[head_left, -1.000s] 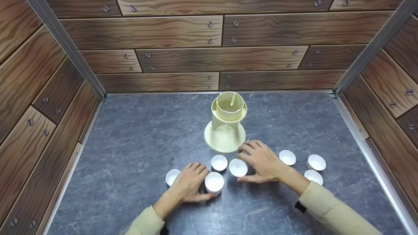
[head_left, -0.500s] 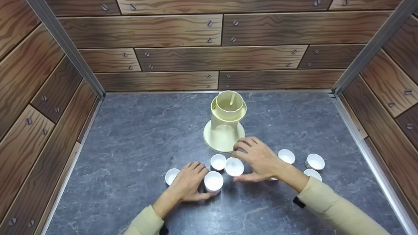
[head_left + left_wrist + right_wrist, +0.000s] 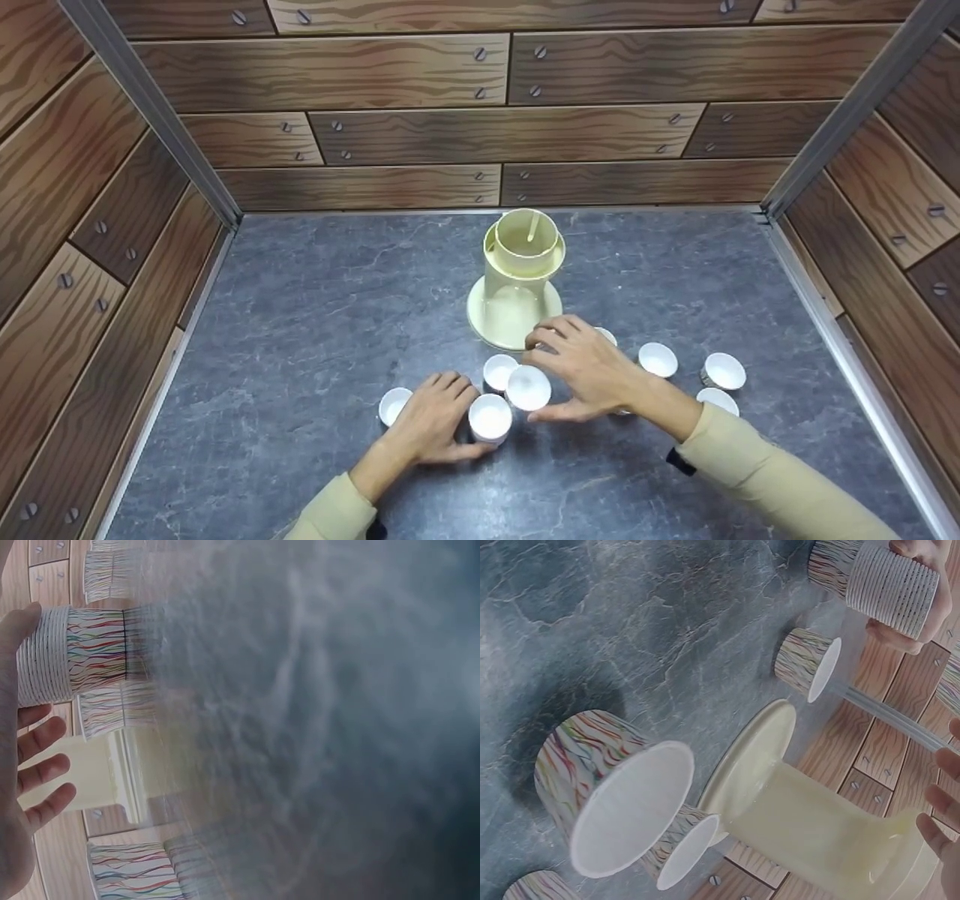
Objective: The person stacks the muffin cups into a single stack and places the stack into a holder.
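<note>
**2 hands among paper cups on a grey desk**

The left hand (image 3: 435, 420) rests low on the grey desk (image 3: 315, 322), its thumb and fingers curled round a paper cup (image 3: 490, 419) that stands upright with its white inside showing. The left wrist view shows the same cup (image 3: 71, 652) with a ribbed white sleeve and coloured wavy stripes, the thumb against it and the other fingers spread beside it. This grip is grasping the cup.

The right hand (image 3: 592, 369) is lifted a little above the desk, with a second paper cup (image 3: 529, 388) at its thumb and fingers, tilted so that its white mouth faces up and toward the left hand's cup. The 2 cups are just beside each other, near touching. In the right wrist view this cup (image 3: 622, 802) fills the lower left, striped outside and white inside, but the fingers on it are out of frame. From the head view the grip looks closed round the cup.

A cream dispenser stand (image 3: 517, 281), a tube on a round base, stands upright just behind both hands. More cups are scattered about: 1 (image 3: 499, 371) between the stand and the held cups, 1 (image 3: 394, 406) left of the left hand, and 3 (image 3: 724, 371) well to the right. Wood-patterned walls (image 3: 405, 75) close in the desk on 3 sides.
</note>
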The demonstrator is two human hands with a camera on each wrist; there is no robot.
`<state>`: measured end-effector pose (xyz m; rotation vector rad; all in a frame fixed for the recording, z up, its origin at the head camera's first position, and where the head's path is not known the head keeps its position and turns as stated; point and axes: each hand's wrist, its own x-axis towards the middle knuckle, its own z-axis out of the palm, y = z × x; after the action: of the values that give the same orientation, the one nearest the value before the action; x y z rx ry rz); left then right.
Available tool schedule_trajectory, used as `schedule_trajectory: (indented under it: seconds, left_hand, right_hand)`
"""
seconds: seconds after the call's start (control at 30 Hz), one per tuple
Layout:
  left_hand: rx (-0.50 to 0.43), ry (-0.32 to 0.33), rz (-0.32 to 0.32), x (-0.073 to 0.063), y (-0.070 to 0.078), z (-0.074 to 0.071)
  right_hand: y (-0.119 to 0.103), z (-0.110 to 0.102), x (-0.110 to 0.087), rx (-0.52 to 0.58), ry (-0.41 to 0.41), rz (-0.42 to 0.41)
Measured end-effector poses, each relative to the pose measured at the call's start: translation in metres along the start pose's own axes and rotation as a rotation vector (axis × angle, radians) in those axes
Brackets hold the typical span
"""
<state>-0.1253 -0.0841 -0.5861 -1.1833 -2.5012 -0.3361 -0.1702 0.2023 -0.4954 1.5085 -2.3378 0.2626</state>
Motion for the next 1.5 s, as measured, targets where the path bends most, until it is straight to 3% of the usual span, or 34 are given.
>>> schedule_trajectory:
  seconds: [0.87, 1.5]
  left_hand:
    - [0.042, -0.026, -0.008, 0.000, 0.002, -0.001]
    - [0.004, -0.028, -0.017, 0.000, 0.001, -0.001]
  right_hand:
    - [-0.016, 0.013, 0.008, 0.029, 0.094, -0.055]
    - [-0.028, 0.028, 0.009, 0.034, 0.058, -0.036]
